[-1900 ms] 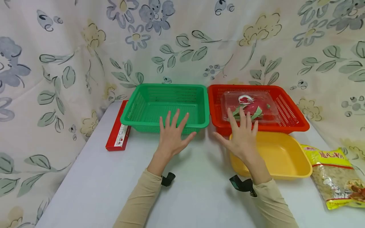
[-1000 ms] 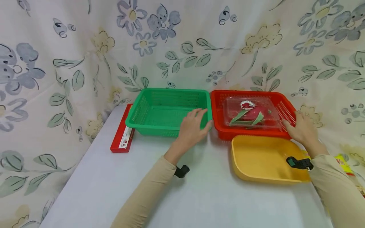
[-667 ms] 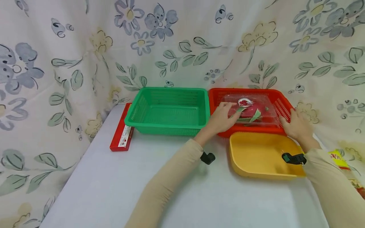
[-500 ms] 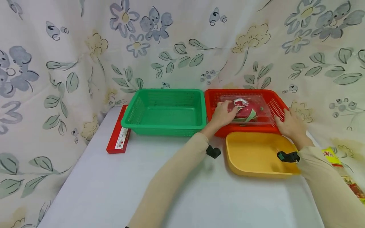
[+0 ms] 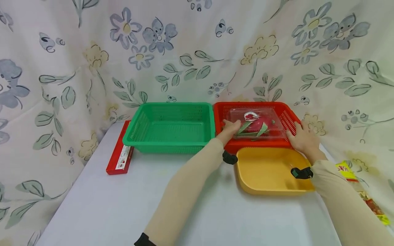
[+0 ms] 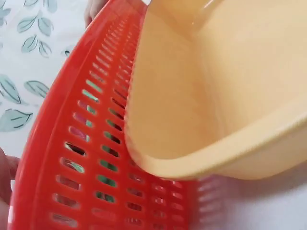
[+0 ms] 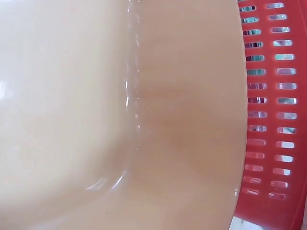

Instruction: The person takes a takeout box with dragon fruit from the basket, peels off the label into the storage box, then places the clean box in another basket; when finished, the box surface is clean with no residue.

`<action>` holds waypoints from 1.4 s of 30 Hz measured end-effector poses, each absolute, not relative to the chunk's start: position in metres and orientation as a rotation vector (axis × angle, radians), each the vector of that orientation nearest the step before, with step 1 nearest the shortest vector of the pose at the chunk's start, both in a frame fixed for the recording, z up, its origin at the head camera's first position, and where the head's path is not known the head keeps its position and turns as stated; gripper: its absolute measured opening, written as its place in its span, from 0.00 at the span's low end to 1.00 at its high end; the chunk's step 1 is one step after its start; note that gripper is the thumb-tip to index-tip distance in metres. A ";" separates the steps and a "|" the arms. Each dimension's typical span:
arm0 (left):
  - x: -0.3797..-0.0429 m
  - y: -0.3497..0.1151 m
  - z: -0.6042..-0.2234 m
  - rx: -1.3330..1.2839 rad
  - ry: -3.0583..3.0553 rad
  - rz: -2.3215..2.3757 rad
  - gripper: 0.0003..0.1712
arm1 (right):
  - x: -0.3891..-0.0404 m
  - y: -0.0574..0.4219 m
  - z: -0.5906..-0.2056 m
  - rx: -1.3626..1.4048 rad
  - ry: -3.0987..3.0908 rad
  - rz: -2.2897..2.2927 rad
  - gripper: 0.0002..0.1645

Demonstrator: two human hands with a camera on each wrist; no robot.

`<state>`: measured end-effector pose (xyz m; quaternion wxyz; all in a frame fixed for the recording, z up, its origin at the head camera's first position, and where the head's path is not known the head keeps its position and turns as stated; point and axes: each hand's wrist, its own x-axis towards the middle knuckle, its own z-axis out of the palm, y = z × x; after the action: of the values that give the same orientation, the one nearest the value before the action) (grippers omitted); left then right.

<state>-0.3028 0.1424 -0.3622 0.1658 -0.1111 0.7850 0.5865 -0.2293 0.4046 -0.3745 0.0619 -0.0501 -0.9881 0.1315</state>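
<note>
A clear plastic box (image 5: 268,134) with a round label, holding a pink-red item and green leaf-like strips, lies in the red basket (image 5: 253,144). My left hand (image 5: 228,130) reaches over the basket's front left, its thumb at the box's left end and its fingers partly hidden. On the other side my right hand (image 5: 304,139) is at the basket's right end, thumb and fingers spread, the thumb close to the box's right end. In the left wrist view, part of a hand (image 6: 5,177) shows beyond the basket rim; I cannot tell whether the left fingers grip the box.
A yellow tub (image 5: 274,171) stands in front of the red basket, under my right wrist. To the left are a green basket (image 5: 169,148) and a flat red box (image 5: 118,148). A yellow-topped food bag (image 5: 347,172) lies at the right, partly behind my sleeve.
My left hand has moved right from the green basket to the clear box's left end. The right hand has gone right to the red basket's right end. The box stays in the basket.
</note>
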 end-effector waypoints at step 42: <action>-0.296 0.144 -0.365 0.191 2.437 1.826 0.20 | -0.231 0.402 -0.375 -0.226 -2.994 0.522 0.46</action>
<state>-0.2958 0.1436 -0.3647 0.0453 0.0625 0.7979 0.5979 -0.2306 0.4018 -0.3747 0.0472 -0.0742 -0.9813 0.1710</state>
